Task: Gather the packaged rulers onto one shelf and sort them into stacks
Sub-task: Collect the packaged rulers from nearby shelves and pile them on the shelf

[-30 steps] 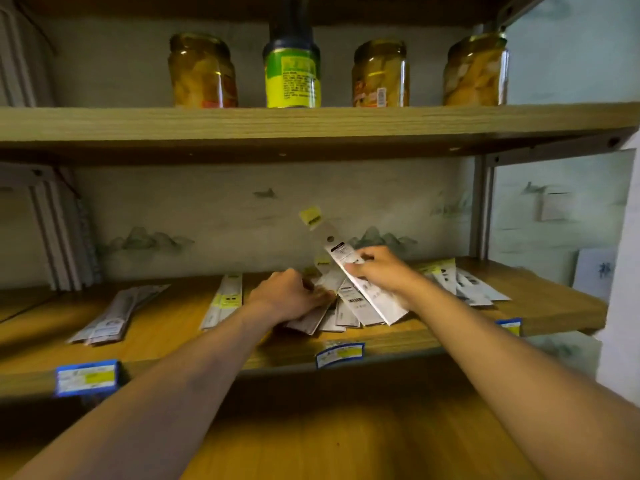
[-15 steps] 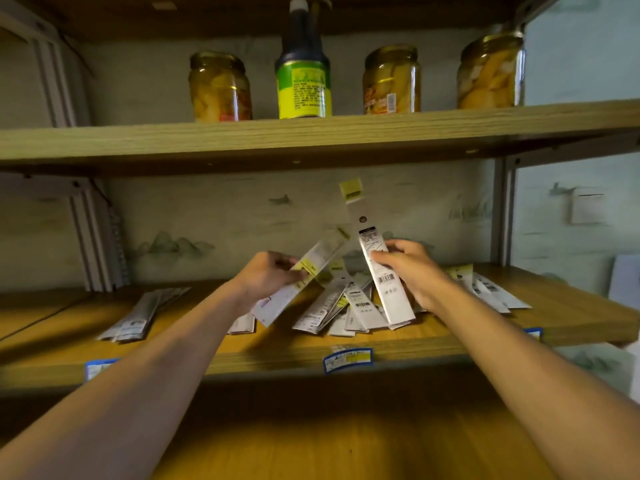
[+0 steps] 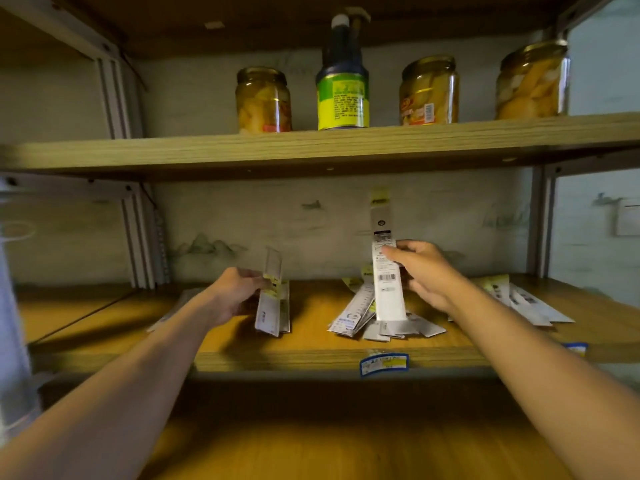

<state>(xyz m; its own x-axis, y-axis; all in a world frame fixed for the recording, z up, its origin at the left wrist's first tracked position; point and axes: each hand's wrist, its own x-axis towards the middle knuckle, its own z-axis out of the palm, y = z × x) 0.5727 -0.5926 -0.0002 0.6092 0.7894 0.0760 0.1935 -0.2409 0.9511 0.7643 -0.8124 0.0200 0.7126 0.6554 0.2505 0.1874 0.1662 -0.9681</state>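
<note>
No brand name is reading clearly anywhere: the print on the packs and price tags is too blurred, though a barcode is showing on the white card back of the long packaged ruler (image 3: 387, 271) that the right hand (image 3: 420, 271) is pinching upright between thumb and fingers, its yellow hang tab standing against the pale back wall. The left hand (image 3: 232, 295) is curling its fingers round a shorter ruler pack (image 3: 272, 295), clear plastic with a yellow label band, and holding it nearly upright with its lower end over the middle shelf (image 3: 311, 356). Between the hands a loose fan of flat ruler packs (image 3: 360, 315) is lying on that orange-brown wooden board, and another small heap (image 3: 519, 301) is sitting further right. A blue-and-yellow price tag (image 3: 384, 364) is clinging to the shelf's front edge. On the upper shelf (image 3: 311, 147), pale grained wood, three glass jars of yellow fruit pieces (image 3: 263, 100) are flanking a dark bottle with a green-yellow label (image 3: 343, 88). Grey metal uprights are framing the unit.
</note>
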